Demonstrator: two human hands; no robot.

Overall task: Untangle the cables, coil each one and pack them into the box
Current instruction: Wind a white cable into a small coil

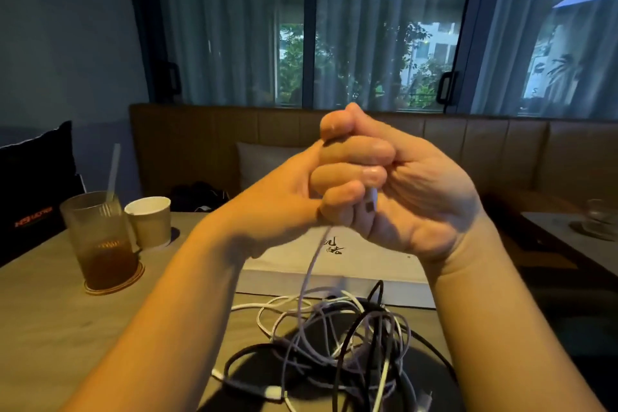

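I see left hand (287,201) and right hand (421,197) clasped above the box (368,261), fingers (351,177) curled round a plug (371,202); its cable (312,264) hangs to the tangle (334,344) nearside.

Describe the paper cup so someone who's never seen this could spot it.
Look at the left side of the table. Two vessels stand there side by side; the paper cup is the right-hand one. It is short, tan and opaque, unlike the tall clear glass with a straw.
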